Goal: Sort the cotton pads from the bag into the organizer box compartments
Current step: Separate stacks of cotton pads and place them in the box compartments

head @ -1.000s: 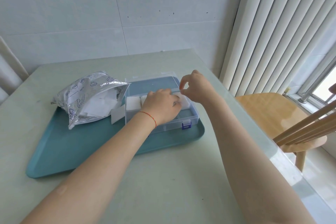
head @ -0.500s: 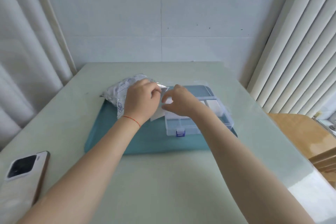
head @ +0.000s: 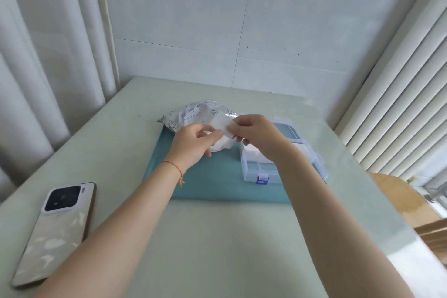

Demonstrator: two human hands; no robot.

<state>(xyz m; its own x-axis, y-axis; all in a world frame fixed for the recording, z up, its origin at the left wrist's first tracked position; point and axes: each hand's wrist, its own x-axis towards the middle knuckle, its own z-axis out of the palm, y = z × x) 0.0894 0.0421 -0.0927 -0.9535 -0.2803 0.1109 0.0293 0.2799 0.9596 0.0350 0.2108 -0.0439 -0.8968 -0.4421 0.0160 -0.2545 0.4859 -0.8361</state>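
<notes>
A silvery printed bag [head: 193,112] of cotton pads lies at the back left of a teal tray [head: 212,176]. White pads [head: 221,144] spill from its open mouth. A clear organizer box [head: 266,172] with a blue latch stands open on the tray's right side, with white pads in a back compartment. My right hand [head: 256,133] pinches a white cotton pad [head: 223,124] above the bag's mouth. My left hand [head: 193,143] holds the same pad's lower left edge between thumb and fingers. My right forearm covers part of the box.
A phone [head: 55,230] lies face down on the pale green table [head: 217,249] at the front left. Curtains hang at the left, a tiled wall stands behind, and vertical blinds and a wooden chair seat [head: 401,201] are at the right.
Both hands left the box, went left to the bag's mouth, and lifted a cotton pad out between them. The camera view swung left, bringing the phone into view.
</notes>
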